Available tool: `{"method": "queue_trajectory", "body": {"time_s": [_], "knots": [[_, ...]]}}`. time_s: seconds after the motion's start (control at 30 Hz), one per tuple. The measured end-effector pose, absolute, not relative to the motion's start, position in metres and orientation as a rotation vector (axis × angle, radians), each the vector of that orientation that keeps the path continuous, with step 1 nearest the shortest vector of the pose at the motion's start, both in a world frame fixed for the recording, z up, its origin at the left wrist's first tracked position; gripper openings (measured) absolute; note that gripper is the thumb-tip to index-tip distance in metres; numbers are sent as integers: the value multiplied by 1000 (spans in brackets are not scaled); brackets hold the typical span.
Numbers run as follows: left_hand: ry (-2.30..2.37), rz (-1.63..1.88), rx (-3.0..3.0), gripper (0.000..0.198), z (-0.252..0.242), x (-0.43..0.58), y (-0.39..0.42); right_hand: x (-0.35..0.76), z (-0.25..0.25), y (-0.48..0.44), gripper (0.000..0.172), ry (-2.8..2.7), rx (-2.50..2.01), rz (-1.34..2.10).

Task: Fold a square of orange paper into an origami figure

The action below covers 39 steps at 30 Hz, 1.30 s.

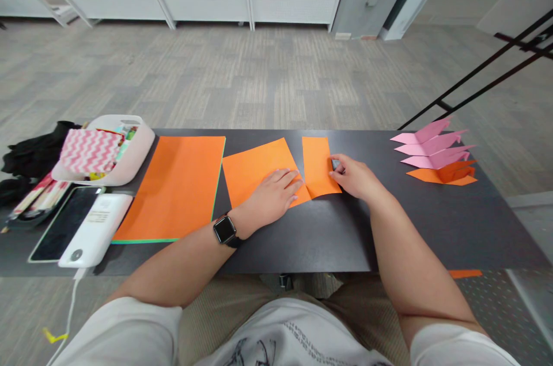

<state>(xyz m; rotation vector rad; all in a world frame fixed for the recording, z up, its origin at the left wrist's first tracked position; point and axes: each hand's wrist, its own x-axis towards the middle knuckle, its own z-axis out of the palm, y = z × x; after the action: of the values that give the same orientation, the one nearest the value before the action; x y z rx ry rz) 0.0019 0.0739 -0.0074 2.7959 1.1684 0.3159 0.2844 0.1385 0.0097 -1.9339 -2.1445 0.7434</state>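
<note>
A sheet of orange paper [254,167] lies on the dark table, with my left hand [276,190] flat on its lower right part, fingers stretched out. To its right is a narrower orange paper strip [317,164]. A V-shaped gap separates the two, and they meet or nearly meet at the bottom. My right hand [352,176] is at the strip's right edge, thumb and index finger curled against it. A small greyish patch shows between those fingers; I cannot tell what it is.
On the left are a stack of orange paper [181,181], a white basket [142,141], a phone [64,227] and a white power bank [95,227] with a cable. Several folded paper cranes [436,150], pink and orange, line the right side of the table [432,227].
</note>
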Motion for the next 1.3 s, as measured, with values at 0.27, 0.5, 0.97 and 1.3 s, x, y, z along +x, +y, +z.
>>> {"method": "queue_trajectory", "body": {"time_s": [0.27, 0.5, 0.97, 1.3], "knots": [[1157, 335, 2787, 38, -8, 2, 75, 288, 10, 137, 49, -2010, -1922, 837], [1171, 370, 2803, 36, -12, 0, 77, 286, 10, 138, 54, -2010, -1914, 875], [1124, 363, 2743, 38, -8, 3, 77, 287, 10, 133, 47, -2241, -1919, 727], [1125, 322, 2787, 38, -6, 3, 78, 288, 15, 130, 49, -2276, -1958, 735]]}}
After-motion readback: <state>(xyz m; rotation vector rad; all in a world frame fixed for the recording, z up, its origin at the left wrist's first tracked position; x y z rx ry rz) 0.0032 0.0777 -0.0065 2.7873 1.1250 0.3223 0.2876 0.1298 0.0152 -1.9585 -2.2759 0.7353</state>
